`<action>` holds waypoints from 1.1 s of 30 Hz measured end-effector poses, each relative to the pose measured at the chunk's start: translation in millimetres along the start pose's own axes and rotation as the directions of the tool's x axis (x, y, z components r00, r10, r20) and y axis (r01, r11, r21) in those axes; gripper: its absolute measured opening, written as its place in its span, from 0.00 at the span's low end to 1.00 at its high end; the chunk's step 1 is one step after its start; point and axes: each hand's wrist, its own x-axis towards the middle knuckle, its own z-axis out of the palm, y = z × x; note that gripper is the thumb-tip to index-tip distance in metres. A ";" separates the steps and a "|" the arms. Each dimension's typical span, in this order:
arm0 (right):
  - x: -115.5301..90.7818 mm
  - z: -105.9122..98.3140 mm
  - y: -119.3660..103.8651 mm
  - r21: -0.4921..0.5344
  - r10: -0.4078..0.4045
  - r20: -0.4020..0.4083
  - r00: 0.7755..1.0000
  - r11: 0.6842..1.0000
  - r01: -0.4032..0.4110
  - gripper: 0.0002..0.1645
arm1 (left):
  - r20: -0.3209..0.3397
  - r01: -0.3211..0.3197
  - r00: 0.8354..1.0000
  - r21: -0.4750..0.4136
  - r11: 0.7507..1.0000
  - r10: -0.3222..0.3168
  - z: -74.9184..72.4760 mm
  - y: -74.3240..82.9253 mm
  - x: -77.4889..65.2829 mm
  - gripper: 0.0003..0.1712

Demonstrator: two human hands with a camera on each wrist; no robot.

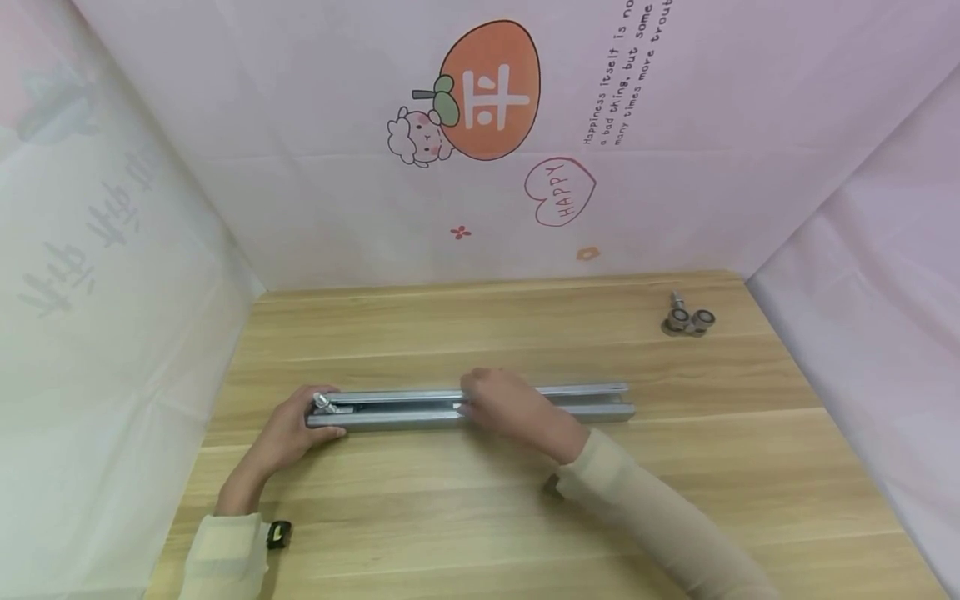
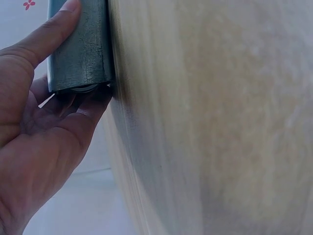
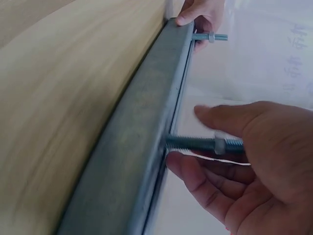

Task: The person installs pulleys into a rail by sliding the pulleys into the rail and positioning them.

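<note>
A long metal channel rail point(image 1: 405, 422) lies across the wooden table with its slot facing up. My left hand point(image 1: 288, 429) grips its left end, the thumb point(image 2: 54, 27) on the side wall and the fingers bent about the end. A threaded bolt with a nut point(image 1: 324, 403) sticks up from the slot beside that hand. Over the middle of the rail is my right hand point(image 1: 513, 410). In the right wrist view its curled fingers and thumb surround a second threaded bolt point(image 3: 190, 143) with a nut, standing out of the slot. Whatever carries that bolt inside the rail is hidden.
A loose roller trolley point(image 1: 687, 321) with a bolt lies at the table's back right. White printed cloth point(image 1: 337, 167) hangs behind and at both sides of the wooden table point(image 1: 420, 525). A small dark object point(image 1: 553, 487) shows partly beneath the right sleeve.
</note>
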 end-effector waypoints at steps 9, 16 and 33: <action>-16.7 -26.3 21.0 0.047 0.076 -0.014 0.997 0.996 -0.075 0.29 | -0.011 0.001 1.000 0.003 1.000 -0.001 -1.2 -1.2 -1.8 0.38; -35.8 -63.1 65.9 -0.026 0.098 -0.131 0.987 0.994 -0.102 0.32 | -0.007 0.008 1.000 0.003 1.000 -0.008 0.2 -2.2 -4.5 0.38; -83.6 -146.5 239.0 -0.097 0.406 0.022 0.914 0.911 -0.402 0.34 | -0.001 0.011 1.000 -0.001 1.000 -0.011 1.5 -0.5 -1.0 0.38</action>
